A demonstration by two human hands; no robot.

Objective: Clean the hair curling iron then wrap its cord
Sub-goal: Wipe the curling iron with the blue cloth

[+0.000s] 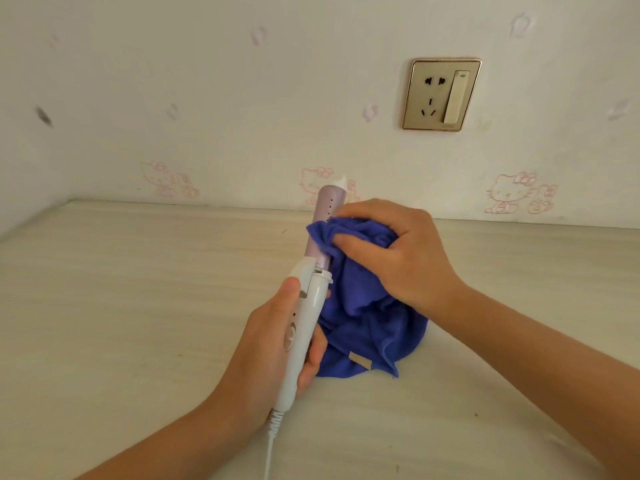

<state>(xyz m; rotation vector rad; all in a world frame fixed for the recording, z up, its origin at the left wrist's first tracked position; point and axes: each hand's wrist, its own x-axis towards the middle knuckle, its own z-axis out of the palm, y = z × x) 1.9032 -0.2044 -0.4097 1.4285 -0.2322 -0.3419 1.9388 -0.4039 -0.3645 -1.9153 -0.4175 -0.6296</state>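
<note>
Your left hand (273,337) grips the curling iron (308,299); right fingers (363,244) bunch the blue cloth (363,306) on its barrel. Rub hard, and the iron may twist loose.

The middle of the bench (138,306) was taken up. The left hand (273,341) gripped the curling iron (309,317) by its handle, tilted up off the surface. The right hand (391,251) held a blue cloth (363,306) against its barrel, and the cloth's loose end hung down onto the bench between the two forearms. The cord (269,448) ran from the handle's end toward the near edge, through the gap between the arms. Bare surface lay open left of the left arm and right of the right arm. A wall (242,98) closed off the far edge behind the iron's tip, with a socket plate (441,94) flat on it, high to the right.
</note>
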